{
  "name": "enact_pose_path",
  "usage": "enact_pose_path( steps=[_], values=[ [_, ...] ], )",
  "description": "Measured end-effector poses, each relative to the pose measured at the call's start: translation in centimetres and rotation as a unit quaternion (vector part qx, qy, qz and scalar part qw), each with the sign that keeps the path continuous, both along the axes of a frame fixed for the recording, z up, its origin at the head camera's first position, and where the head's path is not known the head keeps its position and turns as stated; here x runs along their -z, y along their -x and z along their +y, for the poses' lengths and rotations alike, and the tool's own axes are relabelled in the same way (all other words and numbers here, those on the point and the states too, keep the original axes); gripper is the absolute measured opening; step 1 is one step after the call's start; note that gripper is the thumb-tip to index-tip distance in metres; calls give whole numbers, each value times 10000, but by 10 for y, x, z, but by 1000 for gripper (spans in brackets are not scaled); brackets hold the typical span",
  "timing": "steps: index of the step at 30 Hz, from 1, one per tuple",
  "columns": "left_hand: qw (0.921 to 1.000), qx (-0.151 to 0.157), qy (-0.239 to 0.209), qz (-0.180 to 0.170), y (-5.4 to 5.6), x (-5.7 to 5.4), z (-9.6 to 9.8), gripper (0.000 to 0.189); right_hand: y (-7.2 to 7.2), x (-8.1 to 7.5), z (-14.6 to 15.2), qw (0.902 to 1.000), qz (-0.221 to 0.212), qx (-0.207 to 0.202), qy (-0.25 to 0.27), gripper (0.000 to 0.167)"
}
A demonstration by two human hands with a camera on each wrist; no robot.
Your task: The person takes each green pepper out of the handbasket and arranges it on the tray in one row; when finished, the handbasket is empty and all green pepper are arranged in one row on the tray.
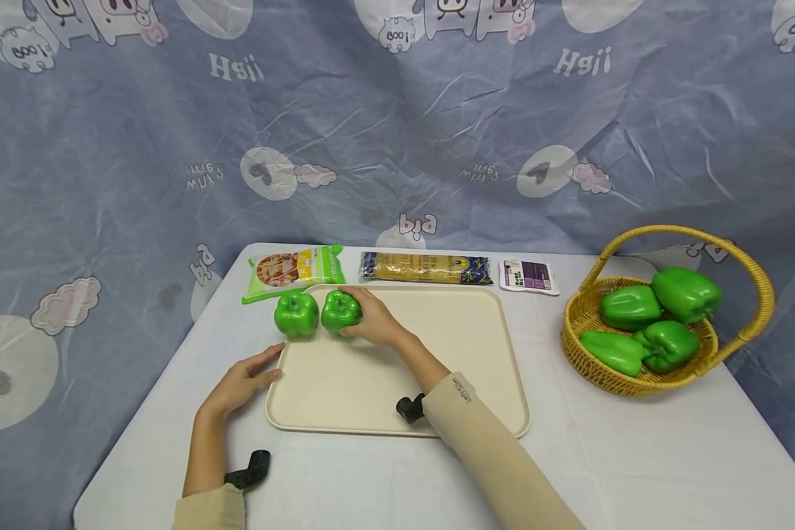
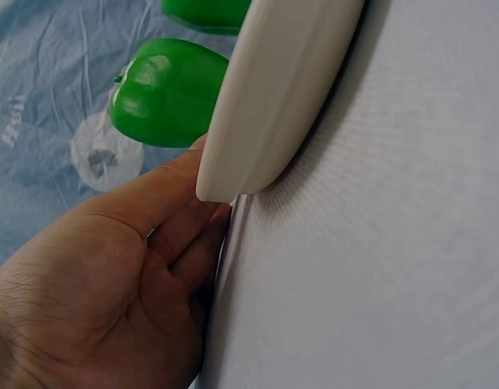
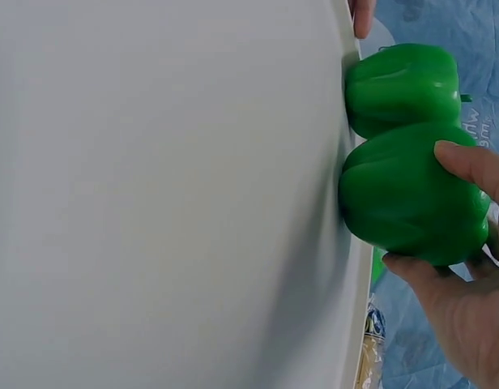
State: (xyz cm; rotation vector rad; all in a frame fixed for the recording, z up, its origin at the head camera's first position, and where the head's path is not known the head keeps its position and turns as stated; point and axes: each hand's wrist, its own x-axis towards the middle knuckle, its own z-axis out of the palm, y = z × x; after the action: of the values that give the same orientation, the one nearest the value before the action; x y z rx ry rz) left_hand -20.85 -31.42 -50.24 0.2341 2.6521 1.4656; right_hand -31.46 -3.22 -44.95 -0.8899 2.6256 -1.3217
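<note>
My right hand (image 1: 375, 321) grips a green bell pepper (image 1: 338, 313) over the back left of a cream tray (image 1: 384, 383). In the right wrist view, thumb and fingers lie round opposite sides of this pepper (image 3: 411, 194). Just left of it, a second green bell pepper (image 1: 296, 316) stands upright in the tray's back left corner. My left hand (image 1: 237, 381) rests beside the tray's left edge, fingers extended. From the left wrist, those fingertips are right at the tray rim (image 2: 258, 105), partly hidden behind it.
A yellow wicker basket (image 1: 573, 346) with several green bell peppers stands at the right. Behind the tray lie a green food packet (image 1: 294, 271), a long pack of noodles (image 1: 426, 268) and a small white and purple packet (image 1: 528, 277). A patterned cloth (image 1: 397, 147) hangs at the back.
</note>
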Motion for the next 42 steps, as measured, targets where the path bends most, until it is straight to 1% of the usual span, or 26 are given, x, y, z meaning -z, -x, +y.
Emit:
enact_pose_path(
  steps=[4, 10, 15, 22, 28, 32, 35, 38, 42],
  values=[
    [10000, 15, 77, 38, -1, 0, 1, 55, 2, 0, -3, 10000, -7, -97, 1, 85],
    [10000, -32, 27, -12, -1, -2, 1, 55, 5, -1, -7, 9998, -17, -214, 22, 85],
    [10000, -7, -7, -7, 0, -1, 0, 56, 6, -1, -11, 9995, -6, -318, -9, 86],
    [10000, 0, -8, -4, 0, -2, 0, 56, 7, -1, -13, 9992, -25, -383, -66, 87],
    [10000, -36, -27, -32, 0, 0, 0, 55, 4, -5, -8, 9991, 132, -379, -108, 92],
    [10000, -40, -67, -48, 0, 2, 2, 55, -2, -13, 5, 9990, 252, -365, -103, 93],
    [10000, -7, -76, -31, 1, 2, 2, 56, -5, -22, 23, 9982, 428, -328, -257, 91],
    [10000, 10, -1, -24, 1, 2, 2, 56, -7, -33, 48, 9969, 613, -255, -434, 88],
    [10000, -7, 40, -15, 2, 2, 0, 56, -13, -50, 89, 9956, 732, -96, -570, 86]
  ],
)
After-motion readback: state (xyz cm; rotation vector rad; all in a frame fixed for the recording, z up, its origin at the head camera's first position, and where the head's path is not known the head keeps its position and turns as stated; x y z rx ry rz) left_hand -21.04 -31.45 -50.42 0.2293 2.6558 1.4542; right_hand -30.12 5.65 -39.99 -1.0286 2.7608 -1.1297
